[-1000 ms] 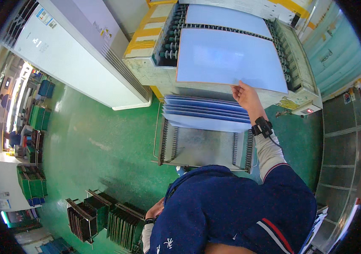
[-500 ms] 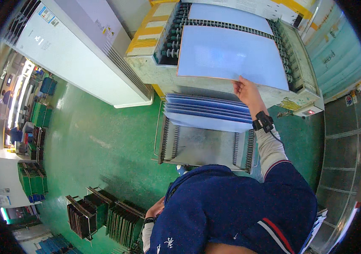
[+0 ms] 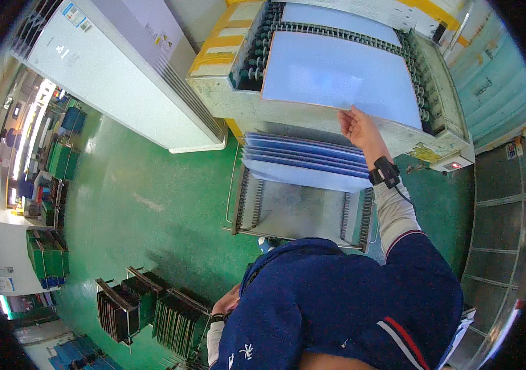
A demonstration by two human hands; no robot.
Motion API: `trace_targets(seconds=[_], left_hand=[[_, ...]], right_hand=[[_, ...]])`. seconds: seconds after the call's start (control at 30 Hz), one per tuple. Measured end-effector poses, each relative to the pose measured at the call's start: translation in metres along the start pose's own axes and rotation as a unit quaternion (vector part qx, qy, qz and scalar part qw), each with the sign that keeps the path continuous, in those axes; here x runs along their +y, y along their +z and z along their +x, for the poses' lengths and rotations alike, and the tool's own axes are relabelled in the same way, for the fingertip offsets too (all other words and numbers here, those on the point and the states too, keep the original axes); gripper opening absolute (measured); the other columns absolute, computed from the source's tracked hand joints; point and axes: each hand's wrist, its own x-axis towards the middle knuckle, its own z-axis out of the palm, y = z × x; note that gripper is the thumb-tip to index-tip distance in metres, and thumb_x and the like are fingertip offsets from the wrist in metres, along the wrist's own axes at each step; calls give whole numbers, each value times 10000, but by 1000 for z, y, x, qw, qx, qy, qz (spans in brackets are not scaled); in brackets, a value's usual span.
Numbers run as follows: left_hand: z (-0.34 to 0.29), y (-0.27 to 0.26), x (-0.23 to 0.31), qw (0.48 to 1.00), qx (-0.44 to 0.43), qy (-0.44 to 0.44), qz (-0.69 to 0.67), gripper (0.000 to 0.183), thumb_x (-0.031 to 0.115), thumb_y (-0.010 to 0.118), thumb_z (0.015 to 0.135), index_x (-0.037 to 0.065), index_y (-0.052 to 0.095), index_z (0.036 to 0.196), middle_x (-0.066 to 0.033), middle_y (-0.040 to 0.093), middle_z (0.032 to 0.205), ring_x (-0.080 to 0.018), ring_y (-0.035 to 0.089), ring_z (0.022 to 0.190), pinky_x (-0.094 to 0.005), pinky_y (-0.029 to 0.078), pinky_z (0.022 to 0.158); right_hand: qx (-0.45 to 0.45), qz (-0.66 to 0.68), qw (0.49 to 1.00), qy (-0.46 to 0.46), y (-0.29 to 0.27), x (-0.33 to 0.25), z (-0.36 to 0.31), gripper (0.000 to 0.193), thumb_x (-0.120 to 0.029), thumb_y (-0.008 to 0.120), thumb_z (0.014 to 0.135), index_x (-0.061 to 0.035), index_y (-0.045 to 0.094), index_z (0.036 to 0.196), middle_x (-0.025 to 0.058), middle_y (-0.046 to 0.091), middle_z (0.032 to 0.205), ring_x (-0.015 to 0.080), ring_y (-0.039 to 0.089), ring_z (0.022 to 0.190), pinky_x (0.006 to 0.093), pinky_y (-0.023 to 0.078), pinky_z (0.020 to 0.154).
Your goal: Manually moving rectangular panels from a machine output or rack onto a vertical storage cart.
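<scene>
A large pale blue-white flat panel [image 3: 337, 74] with a thin orange edge lies over the rollers of a conveyor machine [image 3: 250, 105]. My right hand [image 3: 359, 128] is at its near edge, fingers curled and pinched on the rim. Just below, several similar panels [image 3: 306, 172] stand on edge in a slotted metal rack [image 3: 293, 206]. Low beside my body is my left hand [image 3: 227, 301], away from the panels. My dark blue shirt hides most of its fingers.
Another pale panel [image 3: 337, 21] lies farther back on the rollers. A tall white cabinet unit [image 3: 121, 80] stands left of the machine. Racks of dark boards [image 3: 179, 320] sit on the green floor [image 3: 146, 203] at lower left. Grey metal panelling [image 3: 497, 228] runs along the right.
The held panel's near left corner has shifted slightly away from me, toward the machine. My right hand stays at its edge. The whole view has shifted a little.
</scene>
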Motion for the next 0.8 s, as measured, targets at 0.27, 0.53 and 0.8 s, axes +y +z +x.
trace_targets(seconds=[0.27, 0.53, 0.8], left_hand=[[-2, 1, -8, 1000, 0, 24, -5, 398, 114, 434, 925, 10, 441, 1309, -118, 532, 1266, -215, 512, 1154, -327, 368, 1019], [54, -29, -47, 991, -132, 6, 5, 465, 122, 457, 923, 48, 366, 1373, -96, 436, 1369, -206, 415, 1253, -310, 311, 1052], [134, -75, -125, 973, -227, -17, -48, 865, 405, 730, 763, 164, 239, 1432, -43, 484, 1274, -176, 580, 971, -360, 508, 773]], right_hand=[[-35, -240, 970, -3, 21, 33, -32, 350, -377, 593, 857, -33, 631, 913, 78, 652, 828, 160, 607, 677, 280, 499, 626], [-90, -689, 666, -271, -1, 124, -59, 293, -247, 640, 794, -37, 634, 998, 128, 664, 932, 252, 639, 859, 357, 496, 741], [-52, -749, 613, -245, -7, 150, -63, 293, -262, 642, 772, -46, 634, 971, 150, 630, 988, 325, 585, 956, 426, 461, 804]])
